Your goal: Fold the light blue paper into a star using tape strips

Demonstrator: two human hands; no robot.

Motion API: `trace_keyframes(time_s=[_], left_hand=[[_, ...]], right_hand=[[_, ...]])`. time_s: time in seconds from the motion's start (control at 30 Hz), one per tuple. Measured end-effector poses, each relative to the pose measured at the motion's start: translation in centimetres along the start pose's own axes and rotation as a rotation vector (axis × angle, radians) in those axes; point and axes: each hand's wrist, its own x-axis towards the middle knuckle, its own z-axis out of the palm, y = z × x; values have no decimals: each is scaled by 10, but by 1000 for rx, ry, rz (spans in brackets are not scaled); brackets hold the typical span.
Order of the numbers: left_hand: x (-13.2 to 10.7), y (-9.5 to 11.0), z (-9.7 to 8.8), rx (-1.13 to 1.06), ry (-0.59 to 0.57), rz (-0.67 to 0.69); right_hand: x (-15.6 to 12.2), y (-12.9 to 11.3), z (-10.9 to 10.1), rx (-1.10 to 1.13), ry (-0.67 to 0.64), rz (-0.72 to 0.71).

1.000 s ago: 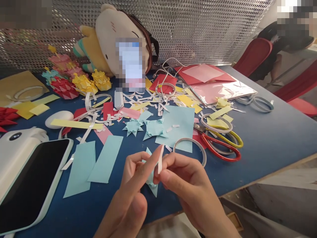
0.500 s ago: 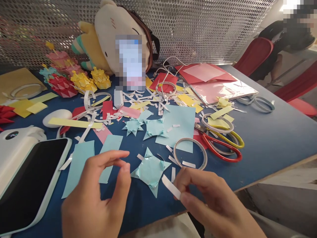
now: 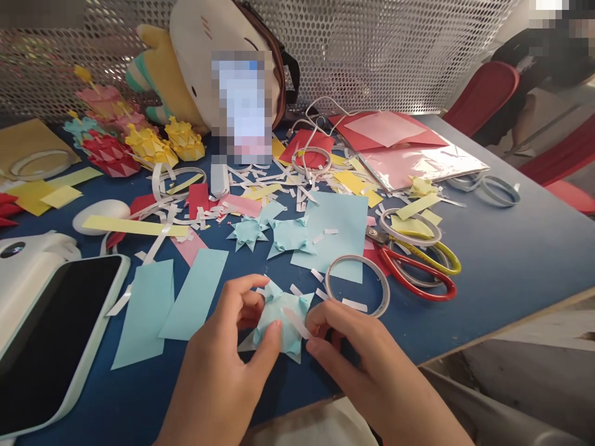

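My left hand (image 3: 237, 334) grips the light-blue folded paper star (image 3: 279, 319), thumb on its near left side and fingers at its back left point. Between the thumb and forefinger of my right hand (image 3: 353, 353) is a short white strip (image 3: 295, 322), probably tape or its backing. That strip's free end lies over the star's middle; whether it touches the paper I cannot tell. Behind the star lie a smaller light-blue star (image 3: 248, 232) and another folded light-blue piece (image 3: 290, 236). A roll of double-sided tape (image 3: 385, 291) rests close behind my right hand.
Scissors (image 3: 418, 272) with red and yellow handles lie at the right among tape rolls. Light-blue strips (image 3: 144, 313) and a phone (image 3: 60, 341) are at the left. Paper scraps (image 3: 242, 204) cover the middle. Finished paper cakes (image 3: 111, 152) and a plush bag (image 3: 195, 37) stand behind.
My left hand has moved right and taken hold of the blue star. My right hand has shifted left, bringing the white strip over it.
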Motion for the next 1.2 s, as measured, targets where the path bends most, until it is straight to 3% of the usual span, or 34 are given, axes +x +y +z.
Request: trace_keyframes(time_s=[0.2, 0.37, 1.2], left_hand=[[-3, 7, -2, -215, -57, -117], [-4, 8, -1, -316, -55, -138], [-4, 4, 2, -379, -41, -85]], right_hand=[[3, -2, 3, 206, 48, 10], [6, -3, 9, 263, 91, 27], [9, 1, 12, 245, 58, 62]])
